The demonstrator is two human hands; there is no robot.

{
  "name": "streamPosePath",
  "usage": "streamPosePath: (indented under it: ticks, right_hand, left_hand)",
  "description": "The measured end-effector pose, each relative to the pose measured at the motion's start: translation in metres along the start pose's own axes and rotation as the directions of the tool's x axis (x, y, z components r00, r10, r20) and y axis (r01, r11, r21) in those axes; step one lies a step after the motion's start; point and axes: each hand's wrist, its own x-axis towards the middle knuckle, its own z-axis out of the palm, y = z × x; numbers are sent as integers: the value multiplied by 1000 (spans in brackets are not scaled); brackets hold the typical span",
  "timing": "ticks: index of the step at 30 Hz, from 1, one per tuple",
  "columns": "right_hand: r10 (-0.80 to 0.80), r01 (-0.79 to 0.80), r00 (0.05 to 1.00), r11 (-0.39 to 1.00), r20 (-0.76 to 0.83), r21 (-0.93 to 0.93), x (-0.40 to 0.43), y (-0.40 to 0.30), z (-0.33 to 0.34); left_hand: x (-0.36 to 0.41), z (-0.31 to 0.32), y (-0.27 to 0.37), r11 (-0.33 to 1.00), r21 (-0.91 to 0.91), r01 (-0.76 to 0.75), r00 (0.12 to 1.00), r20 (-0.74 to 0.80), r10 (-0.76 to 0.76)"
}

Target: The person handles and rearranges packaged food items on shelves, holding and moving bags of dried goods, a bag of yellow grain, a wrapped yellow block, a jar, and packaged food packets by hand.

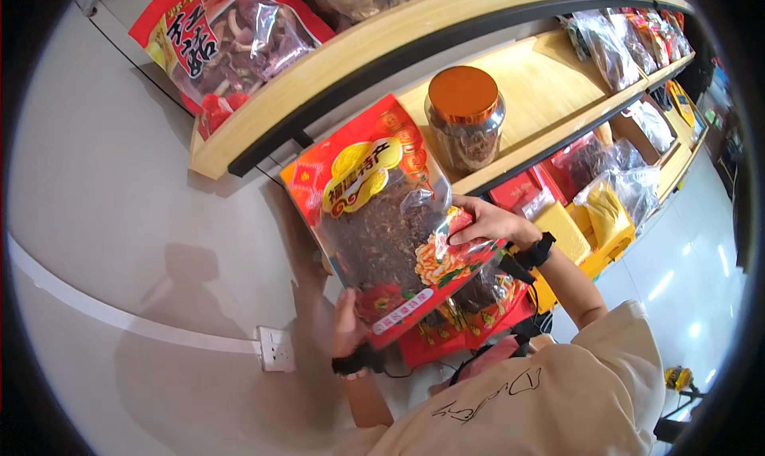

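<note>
A red, printed clear-front plastic bag (376, 229) of dark dried food hangs tilted between my hands, in front of the shelf. My right hand (487, 220) pinches its right edge, thumb over the printed flowers. My left hand (348, 321), somewhat blurred, grips the bag's lower left edge; part of its fingers is hidden behind the bag. Just beyond the bag's upper right edge, a clear jar (469, 142) with a copper-coloured lid stands on the wooden shelf (532, 73). More red bags (472, 330) lie below the held bag.
An upper wooden shelf (382, 44) carries a large bag of dried mushrooms (239, 44). Lower right, a yellow crate (615, 250) holds packages near a gold box (559, 232). Several packaged goods (606, 47) fill the shelf's far end. A wall socket (277, 348) sits at left.
</note>
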Motion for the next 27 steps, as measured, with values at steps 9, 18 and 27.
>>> streamPosePath:
  ticks: [9, 18, 27]
  right_hand:
    - [201, -201, 980, 977, 0, -71, -36, 13, -12]
    - [280, -391, 871, 893, -404, -224, -125, 54, 25]
    - [-10, -339, 684, 881, -730, -330, -127, 90, 25]
  left_hand:
    - [-22, 27, -56, 1000, -17, 17, 999, -27, -18]
    - [-77, 3, -119, 935, 306, 179, 983, -99, -156]
    - [-45, 30, -122, 895, 427, -129, 991, 93, 98]
